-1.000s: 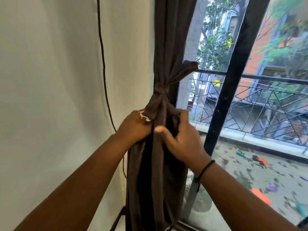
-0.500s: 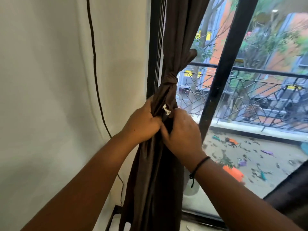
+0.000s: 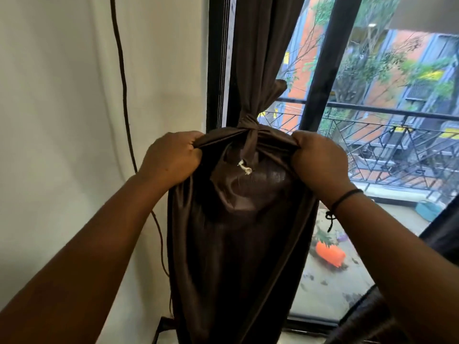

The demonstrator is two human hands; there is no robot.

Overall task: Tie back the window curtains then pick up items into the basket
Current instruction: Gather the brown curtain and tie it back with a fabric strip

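Head cam: curtain [image 3: 238,232] by the window's left frame already knotted [image 3: 248,120] — my left hand [image 3: 171,157] and right hand [image 3: 318,162] both clench fabric, probably cinching. Basket — nowhere visible, pickup untouched.

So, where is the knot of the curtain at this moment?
In the head view the knot sits centre, slightly above and between the left hand and right hand, before the window frame.
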